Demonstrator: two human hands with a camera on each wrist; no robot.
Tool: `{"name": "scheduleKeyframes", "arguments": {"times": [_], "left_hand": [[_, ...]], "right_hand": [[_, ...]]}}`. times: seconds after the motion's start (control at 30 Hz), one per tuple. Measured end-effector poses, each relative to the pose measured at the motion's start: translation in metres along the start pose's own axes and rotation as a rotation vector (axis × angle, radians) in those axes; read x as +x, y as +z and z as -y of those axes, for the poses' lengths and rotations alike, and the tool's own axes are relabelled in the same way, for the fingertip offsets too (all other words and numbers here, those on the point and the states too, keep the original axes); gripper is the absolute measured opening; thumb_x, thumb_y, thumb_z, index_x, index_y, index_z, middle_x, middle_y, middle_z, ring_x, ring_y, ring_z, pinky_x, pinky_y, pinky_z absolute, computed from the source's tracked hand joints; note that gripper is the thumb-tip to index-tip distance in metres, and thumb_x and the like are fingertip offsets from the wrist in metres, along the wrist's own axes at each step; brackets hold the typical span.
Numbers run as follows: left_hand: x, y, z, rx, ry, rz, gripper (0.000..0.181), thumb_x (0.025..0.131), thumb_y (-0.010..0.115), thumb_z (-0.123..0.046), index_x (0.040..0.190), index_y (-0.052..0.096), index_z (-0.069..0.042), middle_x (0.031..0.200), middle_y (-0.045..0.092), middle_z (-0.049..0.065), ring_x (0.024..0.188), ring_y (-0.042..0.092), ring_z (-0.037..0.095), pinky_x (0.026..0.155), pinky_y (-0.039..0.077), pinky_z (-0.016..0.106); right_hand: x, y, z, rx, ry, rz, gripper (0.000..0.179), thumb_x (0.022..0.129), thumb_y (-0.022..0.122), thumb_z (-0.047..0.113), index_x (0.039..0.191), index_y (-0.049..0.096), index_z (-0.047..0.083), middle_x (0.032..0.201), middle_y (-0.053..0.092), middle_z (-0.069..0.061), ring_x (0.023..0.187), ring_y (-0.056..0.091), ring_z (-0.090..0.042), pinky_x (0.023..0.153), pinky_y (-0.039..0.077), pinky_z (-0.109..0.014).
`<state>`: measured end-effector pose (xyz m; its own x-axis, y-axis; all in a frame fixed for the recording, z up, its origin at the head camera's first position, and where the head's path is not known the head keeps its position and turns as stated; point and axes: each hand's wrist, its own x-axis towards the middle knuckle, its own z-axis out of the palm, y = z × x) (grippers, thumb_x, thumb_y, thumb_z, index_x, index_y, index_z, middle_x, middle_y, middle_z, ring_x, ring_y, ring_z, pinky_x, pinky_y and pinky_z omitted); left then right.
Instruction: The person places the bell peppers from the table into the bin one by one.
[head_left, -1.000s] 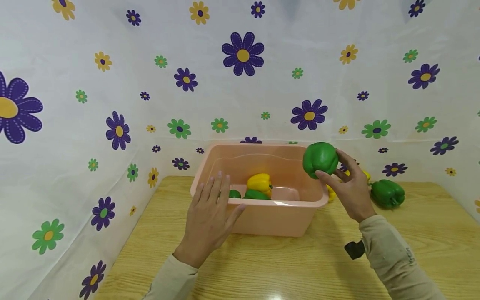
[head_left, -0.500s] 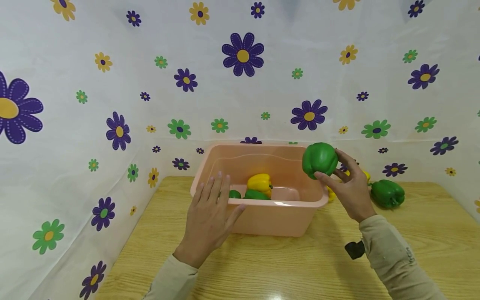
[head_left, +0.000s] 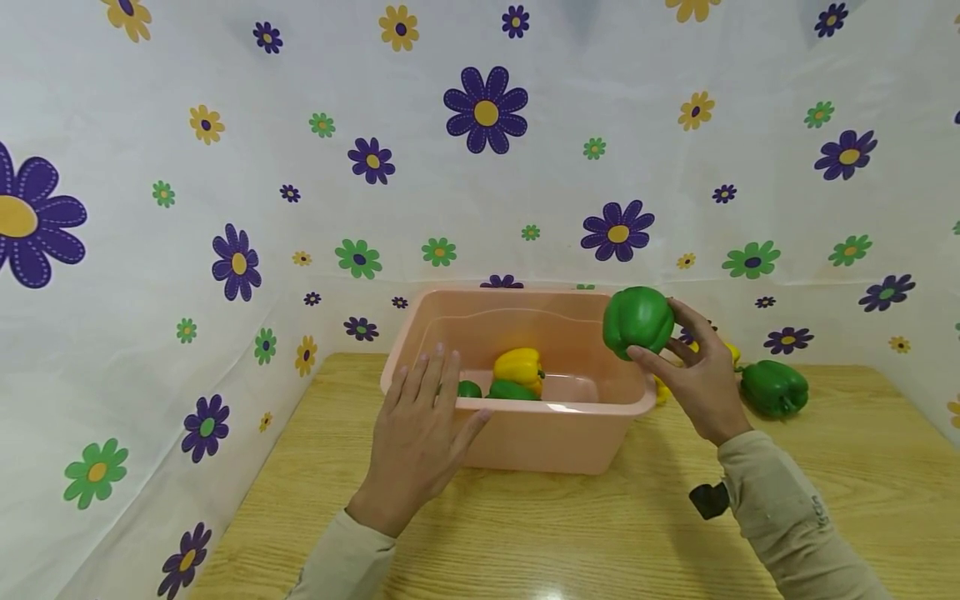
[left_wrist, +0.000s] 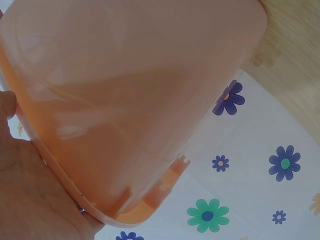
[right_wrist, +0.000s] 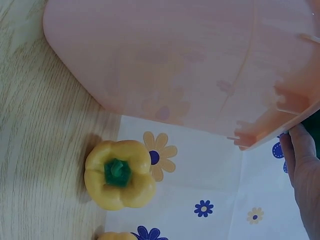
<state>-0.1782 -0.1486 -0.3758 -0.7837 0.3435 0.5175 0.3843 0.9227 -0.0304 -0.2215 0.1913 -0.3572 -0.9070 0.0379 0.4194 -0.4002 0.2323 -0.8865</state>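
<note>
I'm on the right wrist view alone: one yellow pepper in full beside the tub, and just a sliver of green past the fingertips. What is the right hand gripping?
Observer: The head view shows it: the right hand grips a green pepper.
Operator: My view only gives me the outside of the tub. Is there a yellow one inside too?
Observer: Yes, a yellow pepper lies on its side in there, its stem end toward the right.
Operator: And the left hand? It's out of my frame.
Observer: It is at the tub's near side, toward the left end, with its fingers straight.
</note>
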Motion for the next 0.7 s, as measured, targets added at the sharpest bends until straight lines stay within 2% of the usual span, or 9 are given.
{"name": "scheduleKeyframes", "arguments": {"times": [0.17, 0.33, 0.4, 0.6, 0.7], "left_hand": [[-0.0004, 0.0004, 0.0006, -0.002, 0.003, -0.008, 0.078, 0.104, 0.035, -0.060, 0.156, 0.036, 0.000, 0.161, 0.034, 0.019, 0.146, 0.036, 0.037, 0.120, 0.025, 0.053], [0.0001, 0.0004, 0.0005, 0.000, 0.005, -0.008, 0.079, 0.104, 0.032, -0.061, 0.156, 0.036, 0.000, 0.161, 0.033, 0.019, 0.147, 0.035, 0.037, 0.121, 0.024, 0.053], [0.0003, 0.0004, 0.0004, 0.003, 0.006, -0.011, 0.079, 0.104, 0.032, -0.061, 0.156, 0.036, 0.000, 0.161, 0.034, 0.019, 0.146, 0.035, 0.037, 0.121, 0.025, 0.053], [0.0002, 0.0013, 0.0004, 0.014, 0.012, -0.028, 0.079, 0.104, 0.033, -0.061, 0.155, 0.038, 0.000, 0.159, 0.037, 0.020, 0.145, 0.037, 0.038, 0.120, 0.026, 0.053], [0.0000, 0.0024, 0.0009, 0.018, 0.013, -0.035, 0.080, 0.104, 0.032, -0.062, 0.154, 0.038, 0.001, 0.158, 0.038, 0.021, 0.145, 0.038, 0.038, 0.120, 0.027, 0.053]], "right_hand": [[0.0000, 0.0005, 0.0007, -0.005, -0.003, 0.004, 0.079, 0.092, 0.075, 0.007, 0.158, 0.030, 0.005, 0.151, 0.040, -0.020, 0.132, 0.051, -0.044, 0.087, 0.052, -0.017], [0.0000, 0.0008, 0.0012, 0.013, -0.022, 0.001, 0.077, 0.092, 0.074, 0.004, 0.157, 0.032, 0.004, 0.151, 0.040, -0.019, 0.124, 0.060, -0.018, 0.087, 0.053, -0.018], [0.0000, 0.0012, 0.0016, 0.020, -0.028, 0.004, 0.077, 0.092, 0.074, 0.003, 0.157, 0.033, 0.005, 0.151, 0.041, -0.018, 0.122, 0.061, -0.014, 0.087, 0.053, -0.019], [0.0003, 0.0020, 0.0020, 0.000, -0.016, 0.009, 0.078, 0.093, 0.075, 0.007, 0.158, 0.032, 0.007, 0.152, 0.041, -0.019, 0.129, 0.058, -0.032, 0.085, 0.054, -0.019], [0.0005, 0.0019, 0.0021, 0.003, -0.013, 0.011, 0.078, 0.093, 0.074, 0.007, 0.158, 0.032, 0.007, 0.153, 0.040, -0.020, 0.130, 0.057, -0.035, 0.085, 0.054, -0.019]]}}
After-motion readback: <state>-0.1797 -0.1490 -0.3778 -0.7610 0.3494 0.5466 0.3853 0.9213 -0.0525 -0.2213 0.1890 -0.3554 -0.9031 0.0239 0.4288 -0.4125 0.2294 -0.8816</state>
